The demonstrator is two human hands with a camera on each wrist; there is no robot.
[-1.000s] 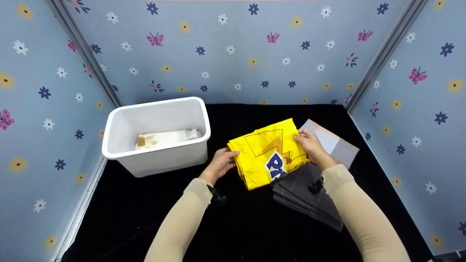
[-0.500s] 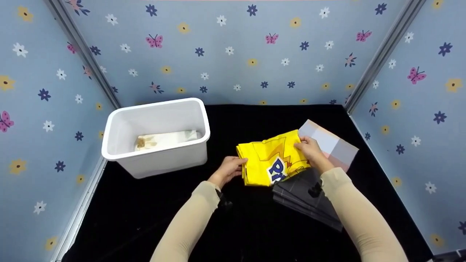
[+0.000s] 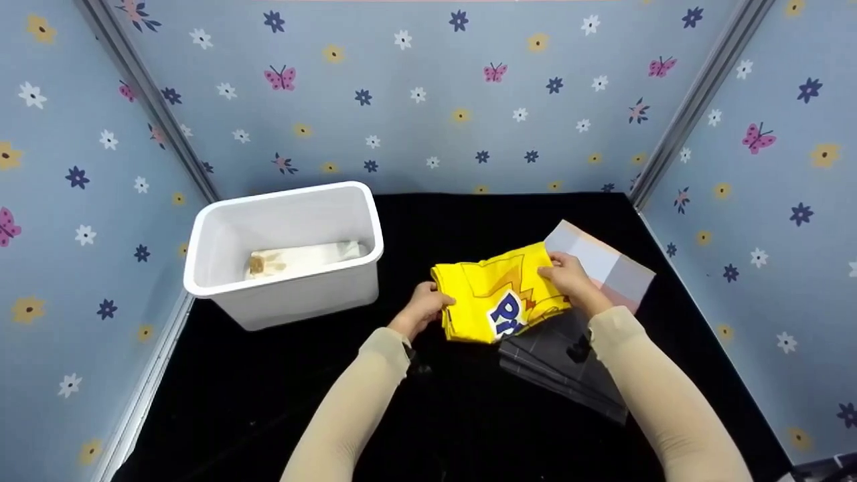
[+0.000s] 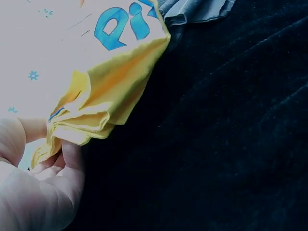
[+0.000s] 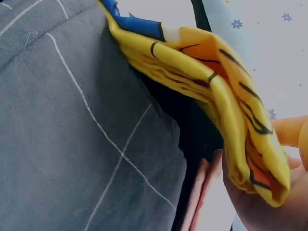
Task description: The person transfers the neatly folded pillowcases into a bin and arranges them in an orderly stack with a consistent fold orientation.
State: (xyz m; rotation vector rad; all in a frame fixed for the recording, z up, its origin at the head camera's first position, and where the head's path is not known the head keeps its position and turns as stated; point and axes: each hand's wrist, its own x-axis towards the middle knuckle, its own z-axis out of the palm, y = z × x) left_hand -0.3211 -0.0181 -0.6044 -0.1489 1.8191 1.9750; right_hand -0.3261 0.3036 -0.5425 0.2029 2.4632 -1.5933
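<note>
A folded yellow cloth (image 3: 475, 294) with blue lettering and an orange print is stretched between both hands above the black table. My left hand (image 3: 423, 308) pinches its left edge, thumb on top and fingers beneath; the left wrist view shows the layered folds (image 4: 82, 122) in that grip. My right hand (image 3: 570, 278) pinches the right end, where the right wrist view shows the thick folded edge (image 5: 231, 110) between thumb and fingers. Below the right hand lies a folded dark grey checked cloth (image 3: 562, 371). A pale plaid folded cloth (image 3: 606, 261) lies behind that hand.
A white plastic bin (image 3: 315, 294) stands at the left on the black table cover (image 3: 428, 415). Inside it lies a whitish folded cloth (image 3: 308, 258) with brown marks. Flower-patterned walls (image 3: 415, 100) enclose the back and both sides.
Both hands have lowered the yellow cloth toward the person, mostly within the first half second. The left hand has shifted right, and the cloth now looks flatter and sags slightly in the middle.
</note>
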